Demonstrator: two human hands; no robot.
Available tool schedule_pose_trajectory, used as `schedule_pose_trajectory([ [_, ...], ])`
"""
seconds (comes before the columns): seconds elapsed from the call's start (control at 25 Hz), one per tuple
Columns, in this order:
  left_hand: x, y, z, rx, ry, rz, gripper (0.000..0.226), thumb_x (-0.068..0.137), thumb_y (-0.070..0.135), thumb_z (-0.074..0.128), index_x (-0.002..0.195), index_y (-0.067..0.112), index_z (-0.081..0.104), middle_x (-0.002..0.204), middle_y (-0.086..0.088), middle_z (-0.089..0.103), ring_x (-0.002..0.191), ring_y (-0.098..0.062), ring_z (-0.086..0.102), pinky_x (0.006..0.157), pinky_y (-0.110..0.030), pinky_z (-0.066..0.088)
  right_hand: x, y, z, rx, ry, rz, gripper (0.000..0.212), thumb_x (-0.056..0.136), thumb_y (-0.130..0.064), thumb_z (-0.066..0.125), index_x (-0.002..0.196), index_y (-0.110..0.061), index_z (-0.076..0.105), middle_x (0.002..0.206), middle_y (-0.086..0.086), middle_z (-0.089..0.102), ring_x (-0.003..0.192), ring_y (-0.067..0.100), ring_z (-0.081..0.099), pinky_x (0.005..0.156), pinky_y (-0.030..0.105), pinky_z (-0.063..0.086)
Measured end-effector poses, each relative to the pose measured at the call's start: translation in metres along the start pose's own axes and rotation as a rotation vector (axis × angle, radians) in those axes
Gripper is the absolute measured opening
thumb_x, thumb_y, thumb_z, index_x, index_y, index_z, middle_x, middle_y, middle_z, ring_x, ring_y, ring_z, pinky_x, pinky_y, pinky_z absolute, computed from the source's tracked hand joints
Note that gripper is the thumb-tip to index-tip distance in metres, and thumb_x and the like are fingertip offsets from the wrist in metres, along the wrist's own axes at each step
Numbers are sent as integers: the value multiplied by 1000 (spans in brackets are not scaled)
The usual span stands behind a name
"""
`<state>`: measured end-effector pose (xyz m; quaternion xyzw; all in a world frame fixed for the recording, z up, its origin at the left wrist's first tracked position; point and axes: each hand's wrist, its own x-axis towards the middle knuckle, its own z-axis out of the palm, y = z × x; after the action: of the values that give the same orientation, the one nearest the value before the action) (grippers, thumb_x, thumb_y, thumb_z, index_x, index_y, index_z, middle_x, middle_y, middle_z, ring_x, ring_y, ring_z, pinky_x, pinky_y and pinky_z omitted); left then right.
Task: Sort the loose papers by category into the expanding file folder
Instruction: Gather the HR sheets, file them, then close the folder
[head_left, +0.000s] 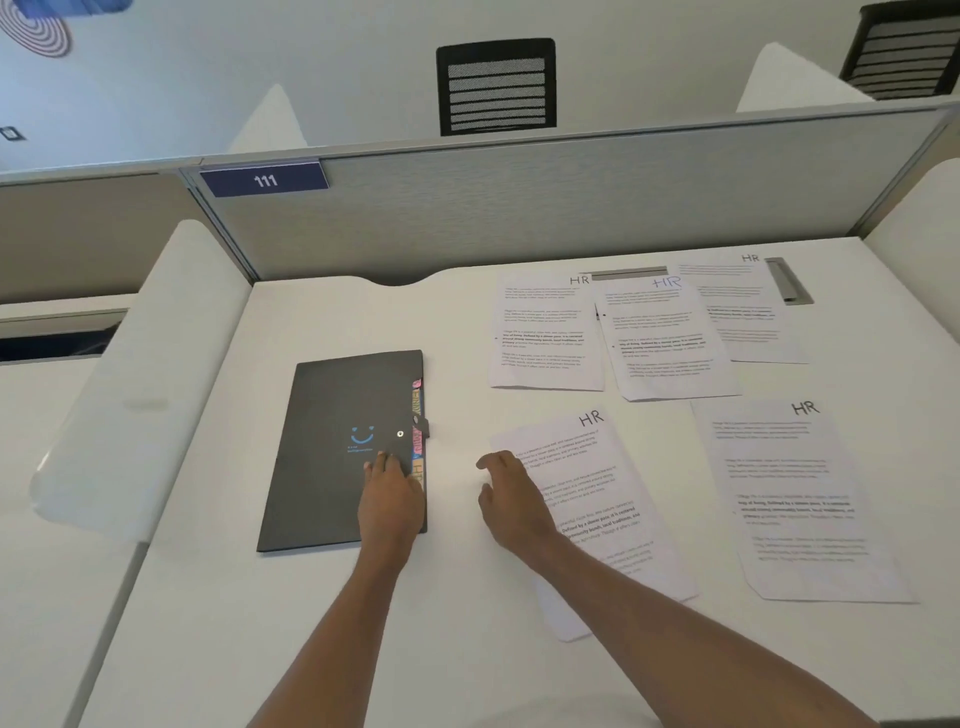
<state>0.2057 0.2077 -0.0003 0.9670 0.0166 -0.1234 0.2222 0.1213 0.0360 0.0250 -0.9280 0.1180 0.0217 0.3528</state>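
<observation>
A black expanding file folder (332, 447) lies closed on the white desk, with a blue smile mark on its cover and coloured tabs along its right edge. My left hand (389, 493) rests flat on its lower right corner, fingers straight. Several printed sheets marked "HR" lie to the right. My right hand (511, 499) hovers at the left edge of the nearest sheet (597, 499), fingers loosely curled, holding nothing. Another sheet (800, 499) lies at the front right, and further sheets (545, 332) overlap farther back.
A grey partition (519, 208) with a blue "111" plate (265, 180) closes the back of the desk (260, 623). A metal cable slot (789, 280) sits at the back right. White side dividers stand at both ends. Black chairs show behind the partition.
</observation>
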Motion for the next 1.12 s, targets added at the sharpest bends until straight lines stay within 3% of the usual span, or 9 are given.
schedule_pose_trajectory([
  [0.08,-13,10,4,-137,87,-51,39,94,6,47,133,0,50,146,-20,51,138,-43,47,113,-55,43,-6,15,-14,20,45,57,33,99,-9,49,130,-16,56,131,0,53,116,20,56,92,35,49],
  [0.24,-49,46,25,20,256,147,74,83,-7,53,155,2,35,164,-18,35,155,-36,27,130,-49,14,-17,51,-43,45,125,129,31,99,-9,51,129,-15,57,130,1,55,120,21,55,96,37,50],
  [0.52,-111,126,78,40,-17,498,63,102,19,52,162,12,31,174,-12,12,163,-26,6,131,-39,-1,-32,103,-90,75,307,301,27,99,-10,57,126,-13,60,130,5,58,120,23,59,97,37,54],
  [0.68,-130,141,99,74,-122,488,59,108,34,43,164,20,28,176,-6,4,163,-22,-2,130,-37,-7,-42,123,-104,25,335,401,32,99,-14,58,131,-11,57,134,7,57,127,24,53,101,35,50],
  [0.88,-140,142,108,92,-168,467,60,110,37,39,166,22,23,176,-2,3,163,-19,-4,130,-36,-7,-48,130,-107,30,254,447,42,101,-20,56,141,-10,50,141,9,51,132,26,47,105,35,45],
  [1.12,-138,142,111,100,-172,460,60,109,39,40,165,23,25,176,0,6,163,-18,-1,129,-35,-6,-43,127,-105,142,174,476,50,97,-24,62,142,-8,46,137,11,53,125,29,55,104,37,46],
])
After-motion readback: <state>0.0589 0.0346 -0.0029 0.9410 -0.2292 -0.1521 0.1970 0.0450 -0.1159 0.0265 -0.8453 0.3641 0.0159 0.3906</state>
